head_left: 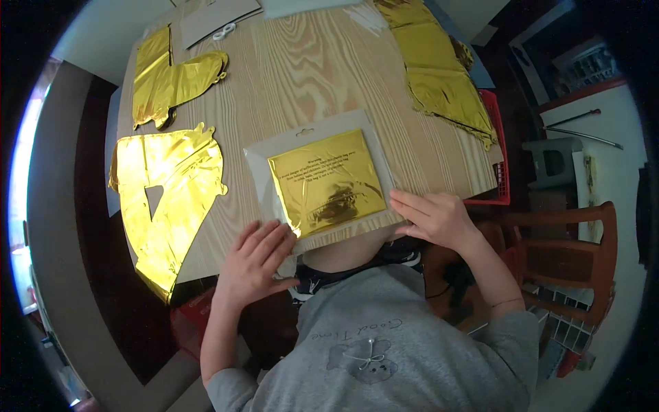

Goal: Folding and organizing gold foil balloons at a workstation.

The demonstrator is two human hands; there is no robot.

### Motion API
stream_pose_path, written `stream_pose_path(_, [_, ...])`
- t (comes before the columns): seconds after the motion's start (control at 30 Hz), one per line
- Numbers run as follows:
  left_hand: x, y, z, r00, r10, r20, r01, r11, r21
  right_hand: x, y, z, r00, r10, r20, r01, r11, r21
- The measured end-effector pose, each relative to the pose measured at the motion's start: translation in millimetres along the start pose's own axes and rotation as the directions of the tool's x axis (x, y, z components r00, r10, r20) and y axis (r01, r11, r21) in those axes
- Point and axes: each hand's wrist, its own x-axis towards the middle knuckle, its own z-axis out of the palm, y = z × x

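Note:
A clear plastic bag (263, 165) with a hang hole at its top lies at the table's near edge, slightly turned. Inside it is a folded gold foil sheet (326, 154), with dark print visible over it. My left hand (257, 264) touches the bag's lower left corner, fingers stretched out and thumb apart. At the lower right edge of the bag, my right hand (439, 216) reaches in with straight fingers, the thumb apart below them. Both hands look open. Left of the bag lies a flat gold foil balloon (199, 161) with a cut-out, partly over the table edge.
Another flat gold foil balloon (182, 79) lies at the far left, and a larger gold foil piece (439, 65) at the far right. White scissors (224, 31) rest beside grey card (213, 20). A red basket (495, 151) and a wooden chair (604, 254) stand right of the table.

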Motion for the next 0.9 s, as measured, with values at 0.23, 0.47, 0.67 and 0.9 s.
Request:
stream_pose_path(0.23, [-5,7,20,0.979,-0.006,-0.204,0.045,0.981,0.188,-3,-1,17,0.978,-0.005,-0.207,0.003,1.0,-0.012])
stream_pose_path(0.47, [0,9,30,0.916,-0.089,-0.39,0.117,0.992,0.049,-4,-6,23,0.949,0.021,-0.314,-0.006,0.999,0.048])
stream_pose_path(0.67, [5,17,34,0.862,-0.256,-0.437,0.235,0.967,-0.102,-7,-18,40,0.893,0.217,-0.394,-0.198,0.976,0.089])
stream_pose_path(0.9, [13,24,37,0.779,-0.37,-0.506,0.332,0.928,-0.166,12,-30,33,0.862,0.337,-0.378,-0.338,0.939,0.065])
